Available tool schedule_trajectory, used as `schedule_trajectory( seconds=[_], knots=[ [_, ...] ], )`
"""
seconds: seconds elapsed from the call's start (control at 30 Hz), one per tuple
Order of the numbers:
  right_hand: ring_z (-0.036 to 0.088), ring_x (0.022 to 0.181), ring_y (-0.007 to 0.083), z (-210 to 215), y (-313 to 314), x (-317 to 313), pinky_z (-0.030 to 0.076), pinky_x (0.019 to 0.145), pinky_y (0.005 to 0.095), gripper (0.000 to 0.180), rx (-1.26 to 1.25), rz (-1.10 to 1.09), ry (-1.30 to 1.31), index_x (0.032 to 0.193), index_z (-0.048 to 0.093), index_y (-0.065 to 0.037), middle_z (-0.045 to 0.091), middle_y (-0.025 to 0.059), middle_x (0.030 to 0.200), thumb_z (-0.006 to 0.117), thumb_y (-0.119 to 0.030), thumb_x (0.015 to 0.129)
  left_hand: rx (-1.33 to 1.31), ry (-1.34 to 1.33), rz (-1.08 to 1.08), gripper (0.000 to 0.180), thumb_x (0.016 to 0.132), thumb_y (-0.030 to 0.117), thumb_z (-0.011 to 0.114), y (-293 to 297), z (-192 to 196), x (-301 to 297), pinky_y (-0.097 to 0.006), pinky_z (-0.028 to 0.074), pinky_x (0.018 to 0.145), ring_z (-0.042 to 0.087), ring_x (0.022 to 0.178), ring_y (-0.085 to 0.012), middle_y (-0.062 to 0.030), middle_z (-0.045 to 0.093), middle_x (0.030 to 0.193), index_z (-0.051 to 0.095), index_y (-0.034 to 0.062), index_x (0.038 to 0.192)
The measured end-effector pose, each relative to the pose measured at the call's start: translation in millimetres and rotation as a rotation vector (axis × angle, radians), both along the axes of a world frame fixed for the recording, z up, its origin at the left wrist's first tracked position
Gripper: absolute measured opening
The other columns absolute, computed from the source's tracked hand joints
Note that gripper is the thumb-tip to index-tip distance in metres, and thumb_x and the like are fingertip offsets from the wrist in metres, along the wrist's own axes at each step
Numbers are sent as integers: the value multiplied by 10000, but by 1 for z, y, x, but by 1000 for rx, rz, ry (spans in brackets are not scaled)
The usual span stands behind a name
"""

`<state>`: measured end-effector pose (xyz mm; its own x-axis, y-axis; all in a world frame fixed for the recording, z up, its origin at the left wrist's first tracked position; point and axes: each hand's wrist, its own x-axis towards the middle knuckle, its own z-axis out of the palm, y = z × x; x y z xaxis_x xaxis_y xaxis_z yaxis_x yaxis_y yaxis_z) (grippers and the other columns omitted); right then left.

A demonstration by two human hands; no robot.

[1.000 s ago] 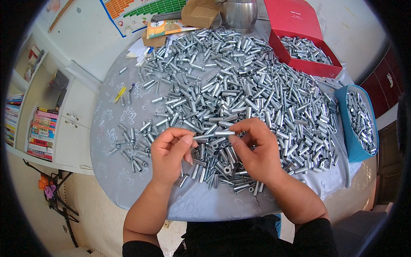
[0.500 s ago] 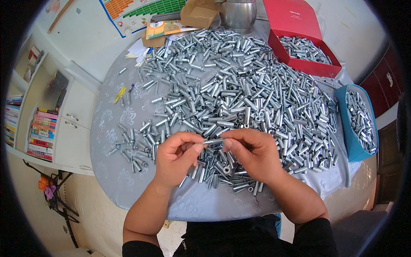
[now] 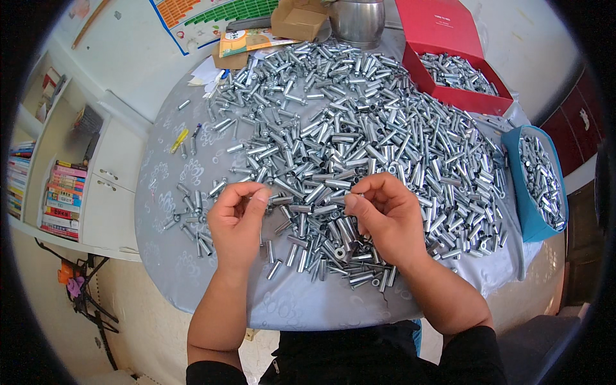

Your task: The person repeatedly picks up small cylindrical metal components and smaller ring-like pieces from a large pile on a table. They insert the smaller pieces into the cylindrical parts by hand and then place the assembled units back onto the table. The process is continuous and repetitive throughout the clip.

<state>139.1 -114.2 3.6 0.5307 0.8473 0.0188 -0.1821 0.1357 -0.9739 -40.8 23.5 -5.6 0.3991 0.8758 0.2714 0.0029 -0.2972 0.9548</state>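
Observation:
A wide heap of short silver metal tubes (image 3: 359, 128) covers a round table with a grey patterned cloth (image 3: 192, 269). Both my hands hover over the heap's near edge. My left hand (image 3: 236, 221) pinches the end of one tube (image 3: 280, 200) between thumb and forefinger. My right hand (image 3: 387, 218) is pinched on a small metal piece (image 3: 352, 199) at its fingertips. A gap with loose tubes below it separates the two hands.
At the back right stands a red box (image 3: 463, 97) holding more tubes, and a blue container (image 3: 521, 215) of tubes hangs at the right edge. A metal pot (image 3: 356, 20), a cardboard box (image 3: 296, 20) and a booklet (image 3: 247, 42) sit at the back. White shelves with books (image 3: 61, 200) stand on the left.
The hands were close together on one tube in front of me. They have now drawn apart, the left going left and the right going right, each keeping a piece.

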Motion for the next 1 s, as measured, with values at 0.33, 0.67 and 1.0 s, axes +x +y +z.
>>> schedule_trajectory(
  seconds=[0.33,0.67,1.0],
  knots=[
    [499,532,43,3,2,6,377,446,189,84,11,-109,102,966,577,-18,581,1,742,628,-32,901,405,570,-235,146,729,15,680,-7,4,-1,-273,438,596,561,682,-165,-71,579,865,652,9,872],
    [616,640,110,12,1,11,458,509,204,360,246,-448,90,1293,466,-19,575,147,1253,530,-44,939,572,725,-186,183,689,10,621,-5,7,-7,-350,482,680,598,801,-267,-90,565,948,666,43,863],
    [568,647,53,1,-1,-3,472,565,188,330,151,-145,-27,1250,536,-5,627,78,1115,571,-26,923,628,846,-204,205,698,57,664,-10,15,-6,-398,493,770,592,922,-325,-121,520,1071,638,53,902]
  ],
)
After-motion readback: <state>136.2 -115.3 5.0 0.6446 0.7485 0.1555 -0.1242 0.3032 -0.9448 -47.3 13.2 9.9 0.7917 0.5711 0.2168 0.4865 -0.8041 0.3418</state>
